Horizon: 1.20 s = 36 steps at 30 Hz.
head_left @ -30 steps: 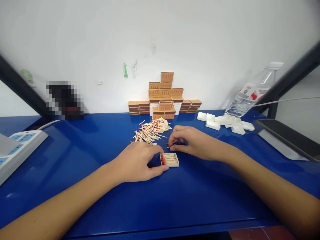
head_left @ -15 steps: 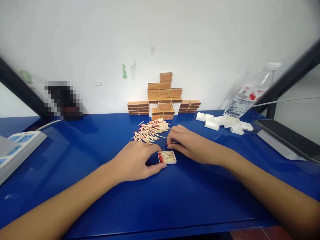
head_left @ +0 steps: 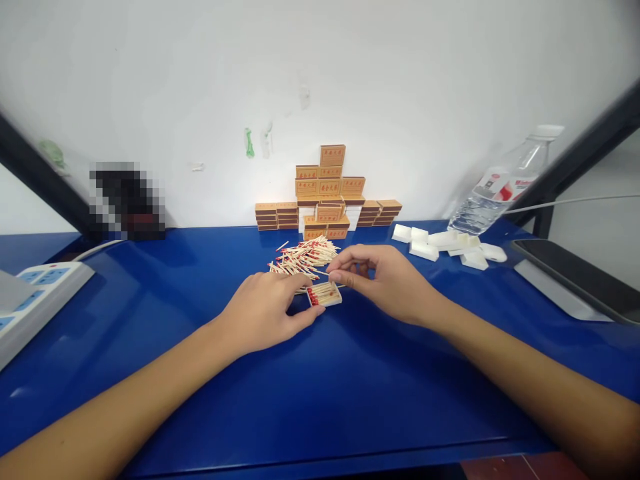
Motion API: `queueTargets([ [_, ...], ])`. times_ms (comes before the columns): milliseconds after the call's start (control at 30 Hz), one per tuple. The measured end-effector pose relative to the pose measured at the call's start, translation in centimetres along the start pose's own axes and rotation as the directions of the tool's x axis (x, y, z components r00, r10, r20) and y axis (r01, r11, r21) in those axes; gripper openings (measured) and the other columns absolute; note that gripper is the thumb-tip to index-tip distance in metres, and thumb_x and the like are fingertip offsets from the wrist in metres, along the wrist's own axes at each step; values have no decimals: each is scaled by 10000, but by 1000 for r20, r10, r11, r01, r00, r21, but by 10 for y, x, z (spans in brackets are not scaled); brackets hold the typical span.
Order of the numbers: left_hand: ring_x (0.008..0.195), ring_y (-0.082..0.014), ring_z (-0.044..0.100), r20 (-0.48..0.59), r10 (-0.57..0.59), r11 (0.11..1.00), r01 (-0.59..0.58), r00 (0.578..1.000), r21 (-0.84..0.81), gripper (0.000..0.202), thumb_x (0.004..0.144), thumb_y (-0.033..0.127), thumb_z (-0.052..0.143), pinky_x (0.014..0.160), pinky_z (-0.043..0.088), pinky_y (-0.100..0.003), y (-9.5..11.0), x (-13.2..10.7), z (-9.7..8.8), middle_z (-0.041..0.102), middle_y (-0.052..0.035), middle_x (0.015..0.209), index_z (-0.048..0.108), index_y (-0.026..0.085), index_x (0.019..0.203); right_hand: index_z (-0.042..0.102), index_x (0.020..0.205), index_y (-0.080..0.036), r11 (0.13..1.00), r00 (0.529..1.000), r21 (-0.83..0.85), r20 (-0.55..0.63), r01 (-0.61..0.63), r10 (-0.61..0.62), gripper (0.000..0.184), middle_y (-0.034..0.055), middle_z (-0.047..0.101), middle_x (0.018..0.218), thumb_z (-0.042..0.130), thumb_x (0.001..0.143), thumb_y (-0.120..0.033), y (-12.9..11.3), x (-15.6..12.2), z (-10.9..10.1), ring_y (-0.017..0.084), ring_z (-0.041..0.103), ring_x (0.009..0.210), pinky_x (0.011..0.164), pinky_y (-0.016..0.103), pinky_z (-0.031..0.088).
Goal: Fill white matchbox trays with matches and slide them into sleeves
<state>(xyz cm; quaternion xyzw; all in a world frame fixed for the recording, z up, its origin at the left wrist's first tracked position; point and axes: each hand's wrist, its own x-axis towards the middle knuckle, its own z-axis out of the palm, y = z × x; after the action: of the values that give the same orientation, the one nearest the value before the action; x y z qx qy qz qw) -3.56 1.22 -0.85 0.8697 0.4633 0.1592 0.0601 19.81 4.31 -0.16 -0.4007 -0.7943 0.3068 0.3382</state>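
My left hand (head_left: 265, 308) grips a small white matchbox tray (head_left: 332, 304) at its left end, between thumb and fingers. Inside the tray lie several matches, their red heads toward the left. Just above the tray's right end, my right hand (head_left: 387, 277) pinches a match (head_left: 321, 272) that points left from the fingertips. Its far end is hard to tell from the loose ones behind. A heap of loose matches (head_left: 307, 256) spreads over the blue table just beyond both hands.
Orange matchboxes (head_left: 330, 188) are stacked against the wall behind the heap. To the right are white empty trays (head_left: 424, 250), a tilted water bottle (head_left: 500, 183) and a dark phone (head_left: 580, 277) on a white block. A power strip (head_left: 55, 290) lies at the left.
The tray and my left hand have shifted forward and slightly left, toward the heap. My right hand has moved left with the match, from beside the tray to just above its right end.
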Motion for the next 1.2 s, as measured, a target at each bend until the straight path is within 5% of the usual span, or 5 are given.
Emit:
queueTargets([
  [167, 539, -144, 522, 12, -13, 1000, 13, 1000, -7, 334, 944, 504, 622, 563, 295, -284, -2, 1, 3, 574, 32, 597, 728, 216, 1076, 741, 870, -185, 975, 993, 186, 30, -117, 114, 265, 29, 730, 824, 786, 866, -447, 5, 2, 6, 167, 618, 738, 683, 316, 467],
  [467, 542, -138, 512, 28, -22, 999, 22, 999, -23, 334, 951, 531, 611, 562, 283, -278, 0, 0, 4, 570, 33, 599, 732, 230, 1030, 790, 850, -247, 993, 988, -118, 151, -12, 30, 117, 13, 674, 896, 768, 904, -349, 12, 2, 4, 173, 561, 836, 717, 314, 408],
  [633, 528, -131, 511, 28, 12, 999, -10, 1000, -46, 301, 940, 478, 645, 566, 303, -271, 1, -2, 2, 559, 44, 589, 729, 233, 1093, 743, 915, -227, 972, 995, -227, 82, 66, -48, 127, 18, 664, 913, 677, 970, -320, 15, 3, -11, 168, 571, 808, 732, 316, 432],
  [733, 538, -130, 524, 51, 33, 997, -30, 998, -66, 327, 937, 492, 650, 572, 322, -268, 2, -3, 1, 573, 44, 610, 726, 236, 1125, 731, 947, -224, 926, 979, -351, 192, 138, -73, 63, 36, 663, 979, 698, 944, -277, 25, 3, -20, 201, 584, 923, 819, 334, 445],
  [1200, 541, -140, 520, 70, 0, 1000, 1, 998, -14, 294, 943, 492, 643, 574, 312, -280, 0, -1, 3, 593, 32, 632, 716, 237, 1068, 644, 931, -201, 882, 962, -445, 273, 155, -31, 116, 75, 640, 978, 599, 1003, -279, 19, -2, -17, 250, 564, 982, 843, 371, 448],
])
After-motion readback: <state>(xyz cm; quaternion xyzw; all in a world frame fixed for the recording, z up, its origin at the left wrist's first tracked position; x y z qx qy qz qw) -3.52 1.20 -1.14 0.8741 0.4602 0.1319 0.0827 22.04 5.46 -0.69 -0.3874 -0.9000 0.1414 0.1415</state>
